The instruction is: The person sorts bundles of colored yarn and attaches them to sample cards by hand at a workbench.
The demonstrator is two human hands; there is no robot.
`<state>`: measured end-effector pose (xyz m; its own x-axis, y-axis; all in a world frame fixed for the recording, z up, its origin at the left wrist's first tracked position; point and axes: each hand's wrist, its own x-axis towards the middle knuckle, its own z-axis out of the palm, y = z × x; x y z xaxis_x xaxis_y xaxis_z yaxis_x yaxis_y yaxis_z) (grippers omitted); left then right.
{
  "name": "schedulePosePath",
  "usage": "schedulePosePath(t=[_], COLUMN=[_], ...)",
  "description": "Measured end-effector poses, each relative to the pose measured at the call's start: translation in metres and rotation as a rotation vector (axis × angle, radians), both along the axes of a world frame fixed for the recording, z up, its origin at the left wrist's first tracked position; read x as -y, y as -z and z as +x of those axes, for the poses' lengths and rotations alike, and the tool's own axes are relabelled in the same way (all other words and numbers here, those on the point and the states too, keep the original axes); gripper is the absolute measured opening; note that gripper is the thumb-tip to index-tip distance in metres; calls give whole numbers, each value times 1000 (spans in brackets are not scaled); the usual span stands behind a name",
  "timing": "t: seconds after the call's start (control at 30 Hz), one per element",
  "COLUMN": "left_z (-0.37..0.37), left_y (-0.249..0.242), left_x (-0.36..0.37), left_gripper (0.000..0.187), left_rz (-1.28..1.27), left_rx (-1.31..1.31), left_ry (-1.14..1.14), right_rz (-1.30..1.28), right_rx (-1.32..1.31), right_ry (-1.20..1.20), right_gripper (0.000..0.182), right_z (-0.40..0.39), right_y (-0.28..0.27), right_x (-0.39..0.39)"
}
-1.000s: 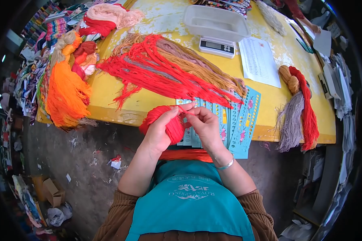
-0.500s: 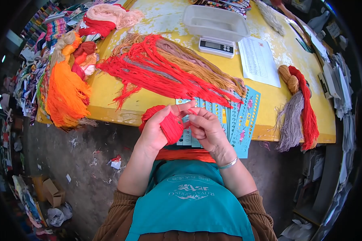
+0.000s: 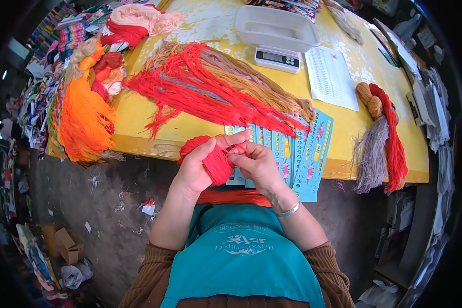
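Observation:
A thick bundle of red yarn (image 3: 218, 167) is gripped in my left hand (image 3: 197, 167), with part of the bundle showing beyond its far side. My right hand (image 3: 259, 164) touches the bundle's right side, its thumb and index finger pinched on a loop of red strand (image 3: 246, 151). Long loose red threads (image 3: 205, 105) lie on the table just beyond both hands. Beneath and beside my right hand are turquoise cards (image 3: 310, 174) with rows of holes. An orange-red skein (image 3: 233, 197) lies across at my apron's top edge.
The yellow table (image 3: 138, 146) holds a scale (image 3: 277, 59) with a clear plastic tub (image 3: 277, 32), a printed sheet (image 3: 331, 79), orange yarn (image 3: 84, 120) at left, and grey (image 3: 372, 154) and red skeins (image 3: 392, 159) hanging over the right edge.
My right hand has shifted slightly left, closer to the red bundle. The strand at its fingertips now forms a visible loop.

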<state>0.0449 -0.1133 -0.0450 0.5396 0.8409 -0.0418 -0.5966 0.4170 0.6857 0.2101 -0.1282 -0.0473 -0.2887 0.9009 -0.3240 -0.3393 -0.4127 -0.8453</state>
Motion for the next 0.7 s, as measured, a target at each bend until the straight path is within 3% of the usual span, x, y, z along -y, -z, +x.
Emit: schedulePosePath(t=[0.37, 0.57, 0.63, 0.67, 0.7], left_z=[-2, -2, -5, -5, -8], left_y=[2, -1, -4, -1, -2], left_x=[-3, -1, 1, 3, 3], left_gripper=[65, 51, 38, 33, 33], left_rz=[-46, -104, -105, -82, -82], left_rx=[-8, -4, -165, -249, -247], left_ry=[-19, -71, -65, -157, -155], right_rz=[9, -68, 321, 320, 372], right_rx=[-235, -360, 67, 69, 333], right_ry=[67, 16, 31, 31, -43], right_gripper=[5, 6, 8, 8, 7], right_z=[5, 11, 6, 10, 17], right_y=[11, 8, 15, 6, -11], right_x=[2, -1, -2, -2, -2])
